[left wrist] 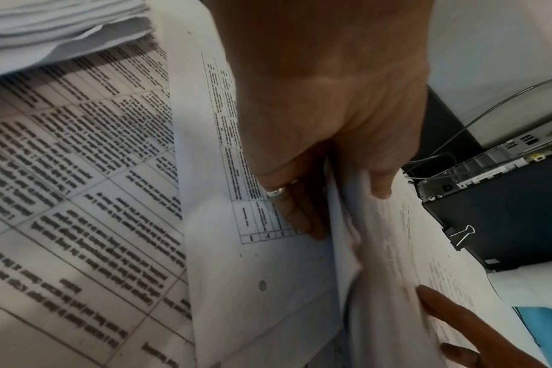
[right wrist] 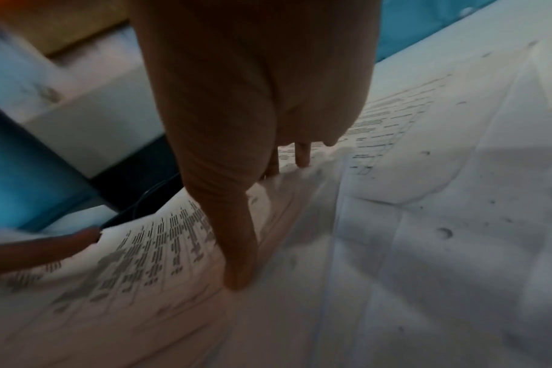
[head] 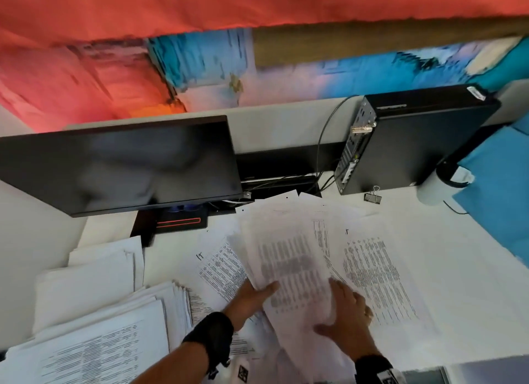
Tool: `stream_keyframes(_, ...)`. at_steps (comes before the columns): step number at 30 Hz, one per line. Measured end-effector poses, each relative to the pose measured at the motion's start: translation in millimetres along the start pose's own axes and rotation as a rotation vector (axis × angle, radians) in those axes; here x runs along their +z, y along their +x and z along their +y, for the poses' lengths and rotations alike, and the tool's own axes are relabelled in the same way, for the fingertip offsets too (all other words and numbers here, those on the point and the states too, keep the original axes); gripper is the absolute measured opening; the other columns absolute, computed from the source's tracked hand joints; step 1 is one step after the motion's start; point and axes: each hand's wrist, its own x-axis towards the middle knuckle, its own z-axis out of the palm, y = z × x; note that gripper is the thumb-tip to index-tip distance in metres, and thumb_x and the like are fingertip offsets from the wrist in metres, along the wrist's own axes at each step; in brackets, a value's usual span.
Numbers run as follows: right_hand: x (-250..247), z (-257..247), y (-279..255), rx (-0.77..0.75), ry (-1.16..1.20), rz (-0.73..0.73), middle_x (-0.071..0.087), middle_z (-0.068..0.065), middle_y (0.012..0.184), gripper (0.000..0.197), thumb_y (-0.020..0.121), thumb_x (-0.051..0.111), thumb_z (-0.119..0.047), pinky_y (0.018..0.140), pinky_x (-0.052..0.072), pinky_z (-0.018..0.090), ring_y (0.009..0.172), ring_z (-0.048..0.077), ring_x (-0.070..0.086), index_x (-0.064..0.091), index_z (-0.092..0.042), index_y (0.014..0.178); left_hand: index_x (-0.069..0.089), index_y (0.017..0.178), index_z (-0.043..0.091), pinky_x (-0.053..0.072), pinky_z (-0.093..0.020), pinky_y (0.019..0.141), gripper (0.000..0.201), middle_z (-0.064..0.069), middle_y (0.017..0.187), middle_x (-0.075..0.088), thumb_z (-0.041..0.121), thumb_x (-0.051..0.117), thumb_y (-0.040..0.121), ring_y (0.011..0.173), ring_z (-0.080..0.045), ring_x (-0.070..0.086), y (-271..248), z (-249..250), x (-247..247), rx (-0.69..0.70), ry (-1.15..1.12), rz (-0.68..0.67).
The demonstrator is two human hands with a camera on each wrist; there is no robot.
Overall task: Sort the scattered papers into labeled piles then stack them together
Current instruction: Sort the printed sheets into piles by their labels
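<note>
White desk surface (head: 429,269) is lying under a spread of printed sheets, with a dark monitor (head: 120,166) standing at the back left and a black computer case (head: 415,140) at the back right; a binder clip (head: 373,196) is sitting on the desk just in front of the case; a blue panel (head: 498,189) is closing off the right side.

Both hands are working on one bundle of papers (head: 289,257) lying slanted in the middle of the desk, over other loose table-printed sheets (head: 375,274). The left hand (head: 252,296) is pinching the bundle's left edge, thumb lying on top and the other fingers (left wrist: 297,219) tucking underneath, one of them wearing a ring (left wrist: 276,191); the right hand (head: 343,312) is pressing down on the bundle's right side with fingers nearly straight and slightly spread, its thumb (right wrist: 237,254) stretching flat along the top page; whether any fingers are curling under the edge, I cannot tell.

Off to the left, a thick stack of papers (head: 94,340) is resting near the desk's front edge, apart from the bundle, with plain white sheets (head: 88,274) lying behind it.
</note>
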Motion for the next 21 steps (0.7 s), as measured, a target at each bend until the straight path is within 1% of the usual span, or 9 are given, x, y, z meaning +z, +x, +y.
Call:
stream_keyframes(3, 5, 5, -7, -0.082, 0.114, -0.053, 0.030, -0.016, 0.161, 0.111, 0.067, 0.084, -0.066, 0.114, 0.030, 0.046, 0.141, 0.017, 0.029, 0.029, -0.039, 0.160, 0.066, 0.127, 0.020, 0.061, -0.049, 0.094, 0.029, -0.013, 0.120, 0.075, 0.022, 0.072, 0.099, 0.113, -0.029, 0.071, -1, -4, -9, -0.006, 0.028, 0.044)
stream_keyframes(4, 5, 8, -6, -0.069, 0.184, -0.032, 0.032, -0.014, 0.159, 0.106, 0.068, 0.081, -0.068, 0.114, 0.031, 0.047, 0.140, 0.018, 0.030, 0.033, -0.039, 0.158, 0.065, 0.128, 0.018, 0.058, -0.051, 0.099, 0.031, -0.014, 0.121, 0.074, 0.019, 0.073, 0.098, 0.115, -0.032, 0.070, -2, -7, -16, -0.027, 0.042, 0.040)
stream_keyframes(8, -6, 15, 11, 0.091, 0.316, 0.155, 0.034, 0.002, 0.160, 0.102, 0.076, 0.080, -0.066, 0.115, 0.032, 0.052, 0.143, 0.031, 0.035, 0.035, -0.027, 0.159, 0.059, 0.139, 0.026, 0.053, -0.033, 0.105, 0.052, 0.004, 0.131, 0.072, 0.022, 0.081, 0.091, 0.124, -0.015, 0.067, -14, -13, -45, -0.097, 0.053, -0.088)
stream_keyframes(10, -10, 11, 20, 0.124, 0.301, 0.136, 0.031, 0.007, 0.165, 0.106, 0.079, 0.079, -0.065, 0.118, 0.029, 0.055, 0.148, 0.034, 0.029, 0.030, -0.022, 0.163, 0.060, 0.141, 0.026, 0.052, -0.034, 0.107, 0.057, 0.007, 0.132, 0.072, 0.035, 0.082, 0.089, 0.124, -0.013, 0.067, -18, -17, -57, -0.106, 0.065, -0.119)
stream_keyframes(12, -7, 2, 22, 0.048, 0.233, 0.075, 0.027, 0.007, 0.168, 0.108, 0.083, 0.074, -0.065, 0.123, 0.027, 0.055, 0.153, 0.031, 0.024, 0.020, -0.020, 0.165, 0.060, 0.142, 0.030, 0.050, -0.041, 0.111, 0.066, 0.010, 0.132, 0.072, 0.053, 0.083, 0.084, 0.125, -0.013, 0.066, -19, -17, -58, -0.090, 0.062, -0.116)
stream_keyframes(16, -4, -24, 10, -0.067, 0.422, -0.078, 0.018, -0.009, 0.167, 0.111, 0.090, 0.078, -0.045, 0.128, 0.022, 0.047, 0.156, 0.018, 0.017, 0.003, -0.022, 0.168, 0.059, 0.142, 0.032, 0.048, -0.046, 0.114, 0.071, 0.008, 0.135, 0.071, 0.062, 0.082, 0.082, 0.128, -0.015, 0.064, -9, -8, -43, -0.027, -0.023, -0.067)
stream_keyframes(18, 1, -29, 2, -0.077, 0.586, -0.089, 0.016, -0.023, 0.162, 0.116, 0.088, 0.083, -0.035, 0.128, 0.019, 0.042, 0.154, 0.002, 0.017, -0.002, -0.026, 0.168, 0.057, 0.143, 0.029, 0.050, -0.052, 0.110, 0.075, 0.001, 0.138, 0.069, 0.061, 0.084, 0.080, 0.129, -0.021, 0.065, -1, -5, -34, -0.024, -0.027, -0.047)
stream_keyframes(20, 8, -26, -2, -0.036, 0.797, -0.040, 0.023, -0.034, 0.154, 0.120, 0.085, 0.087, -0.020, 0.122, 0.030, 0.036, 0.141, -0.018, 0.030, -0.001, -0.031, 0.167, 0.060, 0.138, 0.026, 0.053, -0.053, 0.107, 0.068, 0.000, 0.132, 0.072, 0.050, 0.088, 0.080, 0.125, -0.022, 0.067, 2, -2, -27, -0.006, 0.003, -0.031)
stream_keyframes(21, 10, -23, -2, 0.018, 0.884, -0.003, 0.032, -0.031, 0.152, 0.121, 0.083, 0.089, -0.016, 0.118, 0.039, 0.036, 0.138, -0.015, 0.039, 0.002, -0.033, 0.166, 0.063, 0.135, 0.026, 0.055, -0.051, 0.106, 0.059, 0.002, 0.128, 0.074, 0.040, 0.087, 0.083, 0.122, -0.020, 0.068, 1, 0, -23, 0.023, 0.019, -0.035)
